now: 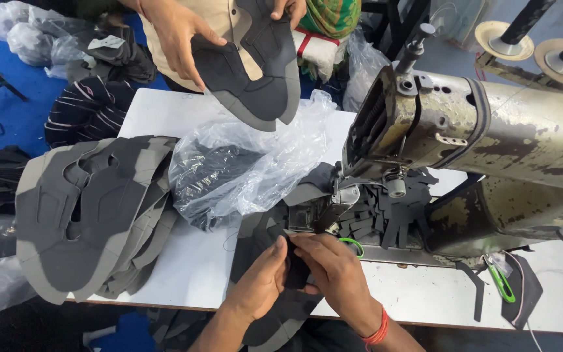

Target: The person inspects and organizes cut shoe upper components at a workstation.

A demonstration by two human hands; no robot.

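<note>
A white tabletop [184, 261] in a workshop, blue floor at the far left, carries an old, worn sewing machine [490, 130] whose head fills the right half of the view. At the near edge the person's two hands meet over a dark grey shoe piece [275, 313]. The left hand [262, 280] is clenched on a small dark strip [294, 267], thumb on top, and the right hand [333, 270] pinches the same strip from the other side — both grips closed on it, fingertips touching.

The strip lies just short of the needle area [337, 208], which stands up and slightly right of the hands. The shoe piece runs lengthwise from the table's near edge toward the needle. The right hand is the nearer of the two to the needle.

Between hands and machine lie a green-handled snipper [353, 244] and a fan of cut black strips [386, 215] at the machine's base. A clear plastic bag [249, 163] bulges just left of the needle, close to the path. Further left sits a stack of grey cut pieces [86, 208]. Across the table another person holds a similar piece [255, 72] in both hands — well apart from the work. A second green snipper [502, 281] rests at the right.
</note>
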